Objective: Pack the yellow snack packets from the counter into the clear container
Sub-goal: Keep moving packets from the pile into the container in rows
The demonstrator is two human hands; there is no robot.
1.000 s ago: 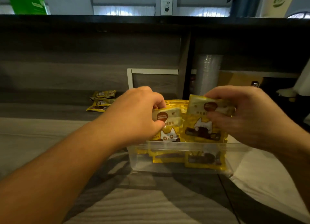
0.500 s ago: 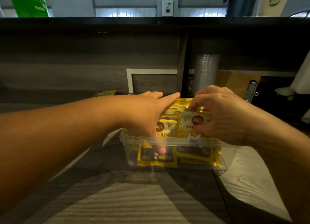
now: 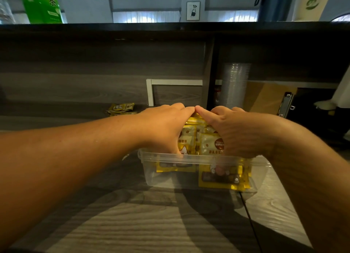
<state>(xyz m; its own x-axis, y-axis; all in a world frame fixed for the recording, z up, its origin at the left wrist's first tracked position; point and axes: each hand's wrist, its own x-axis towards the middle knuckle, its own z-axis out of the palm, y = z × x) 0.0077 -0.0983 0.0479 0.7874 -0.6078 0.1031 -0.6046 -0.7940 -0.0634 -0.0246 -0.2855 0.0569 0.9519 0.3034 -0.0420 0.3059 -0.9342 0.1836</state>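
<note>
A clear container (image 3: pixel 164 179) sits on the grey wood-grain counter (image 3: pixel 132 224), holding several upright yellow snack packets (image 3: pixel 207 144) printed with a cat. My left hand (image 3: pixel 162 127) and my right hand (image 3: pixel 244 131) wrap the bundle from both sides. The fingertips touch each other over the far top edge, and both thumbs press the front packets inside the rim. A lower packet (image 3: pixel 221 179) shows through the front wall. Two or three loose yellow packets (image 3: pixel 121 108) lie at the back of the counter, left of my left hand.
A dark raised ledge (image 3: pixel 170 28) runs across behind the counter, with a green bottle (image 3: pixel 41 4) on it. A stack of clear plastic cups (image 3: pixel 234 86) and a clipboard (image 3: pixel 286 105) stand in the recess at the right. A thin cable (image 3: pixel 248 215) crosses the counter.
Both hands have pushed their packets down into the container and now close over the whole bundle, fingertips meeting on top. The view has dropped closer to the container.
</note>
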